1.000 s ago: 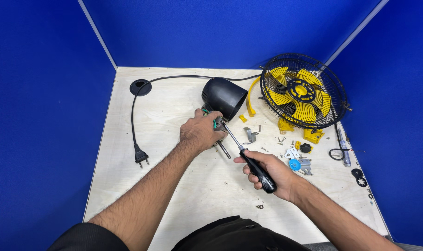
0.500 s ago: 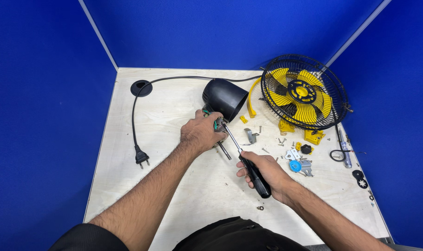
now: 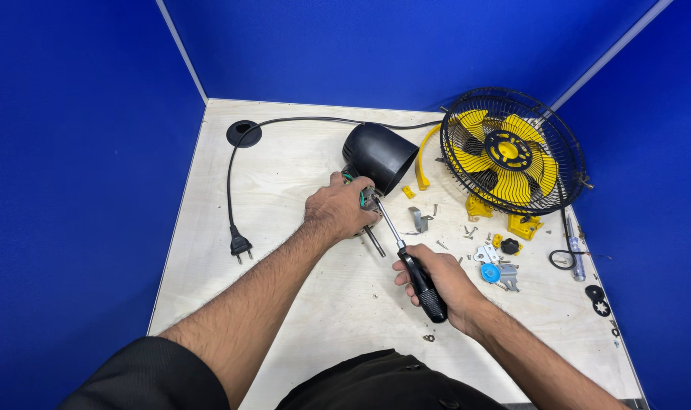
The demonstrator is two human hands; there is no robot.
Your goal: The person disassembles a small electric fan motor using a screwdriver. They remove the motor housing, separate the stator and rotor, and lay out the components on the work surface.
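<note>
Screwdriver gripped in right hand fingers; left hand fingers clasp the motor.

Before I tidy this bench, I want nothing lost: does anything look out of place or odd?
Yes. Small screws and clips lie scattered loose beside the caged yellow fan, and one stray screw sits near the table's front edge, below the right hand gripping the screwdriver.

Head-worn view, steeply downward, close
</note>
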